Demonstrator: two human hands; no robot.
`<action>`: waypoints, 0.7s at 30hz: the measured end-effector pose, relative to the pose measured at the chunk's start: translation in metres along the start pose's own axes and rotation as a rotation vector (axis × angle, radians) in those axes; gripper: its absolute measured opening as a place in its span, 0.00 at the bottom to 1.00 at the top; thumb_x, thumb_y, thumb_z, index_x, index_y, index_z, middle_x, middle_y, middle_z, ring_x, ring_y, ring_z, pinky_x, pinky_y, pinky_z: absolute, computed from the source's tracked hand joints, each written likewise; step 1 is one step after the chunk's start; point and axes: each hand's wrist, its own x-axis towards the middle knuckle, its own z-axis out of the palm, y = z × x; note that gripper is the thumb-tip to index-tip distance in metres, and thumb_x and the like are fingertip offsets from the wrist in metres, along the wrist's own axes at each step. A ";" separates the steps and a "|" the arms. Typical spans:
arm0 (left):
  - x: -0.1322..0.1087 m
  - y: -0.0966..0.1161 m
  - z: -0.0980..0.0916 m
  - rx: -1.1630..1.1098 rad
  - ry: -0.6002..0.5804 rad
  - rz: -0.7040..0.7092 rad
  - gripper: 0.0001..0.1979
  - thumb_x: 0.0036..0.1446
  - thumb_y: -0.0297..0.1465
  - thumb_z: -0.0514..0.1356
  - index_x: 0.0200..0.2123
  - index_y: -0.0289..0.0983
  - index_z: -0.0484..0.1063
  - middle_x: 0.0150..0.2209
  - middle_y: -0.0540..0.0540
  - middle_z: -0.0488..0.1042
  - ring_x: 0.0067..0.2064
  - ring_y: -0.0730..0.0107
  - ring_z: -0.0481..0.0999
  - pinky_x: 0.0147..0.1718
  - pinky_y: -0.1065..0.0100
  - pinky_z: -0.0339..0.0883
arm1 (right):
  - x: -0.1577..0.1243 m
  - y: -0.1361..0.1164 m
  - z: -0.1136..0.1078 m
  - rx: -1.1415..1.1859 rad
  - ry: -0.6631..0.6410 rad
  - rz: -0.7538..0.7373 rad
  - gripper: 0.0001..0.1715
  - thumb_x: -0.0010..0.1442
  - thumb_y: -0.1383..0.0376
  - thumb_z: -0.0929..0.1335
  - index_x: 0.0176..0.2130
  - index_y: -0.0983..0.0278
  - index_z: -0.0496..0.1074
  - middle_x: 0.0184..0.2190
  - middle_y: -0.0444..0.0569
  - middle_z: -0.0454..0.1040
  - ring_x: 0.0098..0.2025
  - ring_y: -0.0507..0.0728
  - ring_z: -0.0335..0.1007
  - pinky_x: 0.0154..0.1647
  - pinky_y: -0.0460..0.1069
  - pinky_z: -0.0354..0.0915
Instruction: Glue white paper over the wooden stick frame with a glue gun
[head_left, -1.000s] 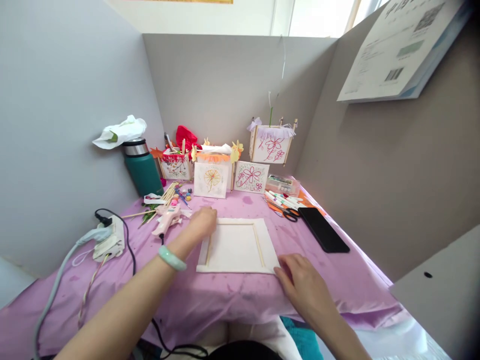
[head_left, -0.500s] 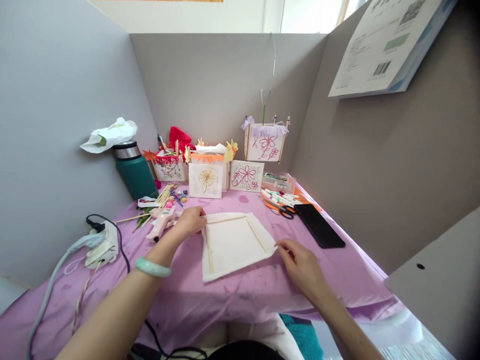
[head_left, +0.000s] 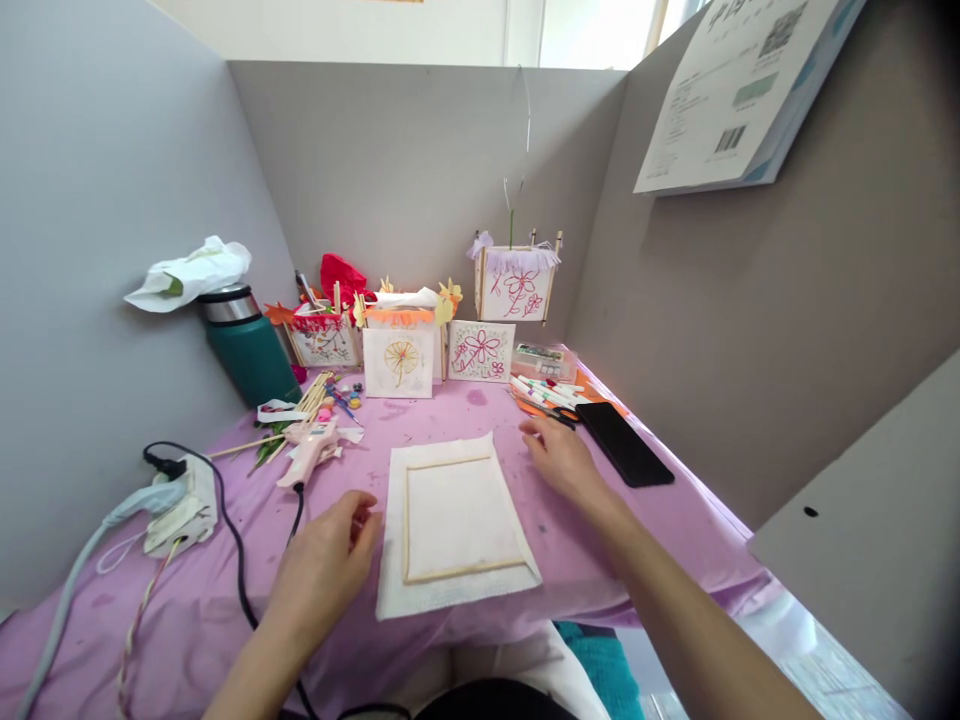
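A white sheet of cloth-like material (head_left: 450,515) lies flat on the purple tablecloth. Thin wooden sticks (head_left: 465,572) lie on it along three sides: left, far and near. Just off the sheet's left edge is my left hand (head_left: 334,545), its fingers loosely curled, a little apart and holding nothing. My right hand (head_left: 561,455) hovers to the right of the sheet's far corner, palm down, with nothing visible in it. Its fingertips are a short way before the scissors (head_left: 564,416) and the white markers (head_left: 546,392).
A pink glue gun (head_left: 309,450), loose sticks (head_left: 311,400) and a power strip (head_left: 184,508) with cables are on the left. Behind stand a green bottle (head_left: 251,350) and decorated lanterns (head_left: 517,285). A black phone (head_left: 624,443) lies on the right.
Both hands have let go of the sheet. It has been turned and lies nearer me. My left hand has come nearer; my right hand has moved away toward the scissors.
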 end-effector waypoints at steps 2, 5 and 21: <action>0.004 -0.002 0.011 0.011 0.112 0.160 0.12 0.60 0.34 0.49 0.41 0.37 0.69 0.41 0.43 0.76 0.42 0.60 0.77 0.40 0.60 0.70 | -0.022 0.002 0.005 0.013 -0.009 -0.092 0.14 0.63 0.70 0.61 0.44 0.66 0.74 0.44 0.53 0.75 0.46 0.58 0.70 0.49 0.52 0.63; 0.013 -0.002 0.025 0.036 0.183 0.335 0.15 0.60 0.30 0.49 0.45 0.34 0.70 0.48 0.39 0.74 0.50 0.58 0.73 0.49 0.57 0.68 | -0.043 0.000 0.013 -0.005 -0.032 -0.234 0.14 0.64 0.70 0.61 0.44 0.65 0.74 0.44 0.52 0.74 0.47 0.57 0.68 0.50 0.53 0.62; 0.113 0.012 0.040 0.428 -0.126 0.134 0.14 0.61 0.26 0.48 0.42 0.33 0.73 0.42 0.36 0.73 0.45 0.55 0.74 0.41 0.60 0.67 | -0.047 -0.019 0.019 -0.424 -0.193 -0.338 0.13 0.66 0.68 0.61 0.47 0.61 0.71 0.44 0.52 0.71 0.44 0.59 0.62 0.41 0.52 0.54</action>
